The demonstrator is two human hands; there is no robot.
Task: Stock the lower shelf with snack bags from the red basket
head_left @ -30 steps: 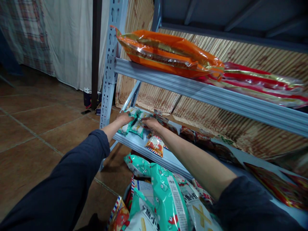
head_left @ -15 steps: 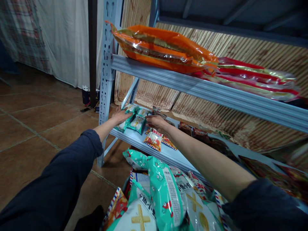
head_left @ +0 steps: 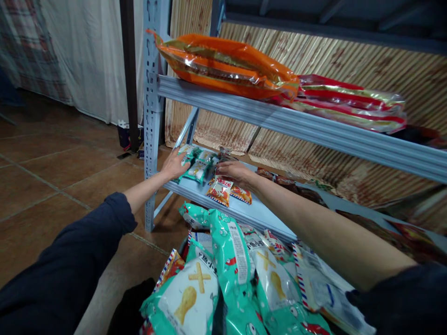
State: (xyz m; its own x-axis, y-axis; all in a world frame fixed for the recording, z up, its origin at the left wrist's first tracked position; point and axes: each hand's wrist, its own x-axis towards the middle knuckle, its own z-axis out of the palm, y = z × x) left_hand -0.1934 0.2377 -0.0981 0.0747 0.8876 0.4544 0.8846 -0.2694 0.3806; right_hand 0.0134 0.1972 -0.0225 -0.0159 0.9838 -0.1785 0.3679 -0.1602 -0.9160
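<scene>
Head view. Brown tiled floor (head_left: 49, 223) stretching off left of all the fingers, with pale curtain (head_left: 91, 56) and dark post (head_left: 129, 70) farther back. Tan ribbed sheeting (head_left: 296, 51) behind the metal rack, beyond the fingertips. Above the fingers, on the upper shelf (head_left: 314, 132): orange bag (head_left: 226, 65), then red bag (head_left: 349, 102) farther right.

Left hand (head_left: 172, 165) reaching in past the rack's upright to the lower shelf (head_left: 265, 211). Fingers extended, loosely spread over the leftmost green packets (head_left: 186, 151); unclenched. More green packets, white-centred, lying just right of these fingertips, in the gap between both hands.

Right hand (head_left: 235, 172) palm down, fingers slightly bent over the upper edge of an orange-and-white packet (head_left: 220, 190). Cannot tell whether gripping or only touching. Second orange packet (head_left: 241, 194) just beside, below the same fingers, flat on the shelf. Brown packets (head_left: 293, 186) to the right of these fingers, farther along.

Nearer the body, well below both sets of fingers: heaped green-and-white snack bags (head_left: 192, 293).
</scene>
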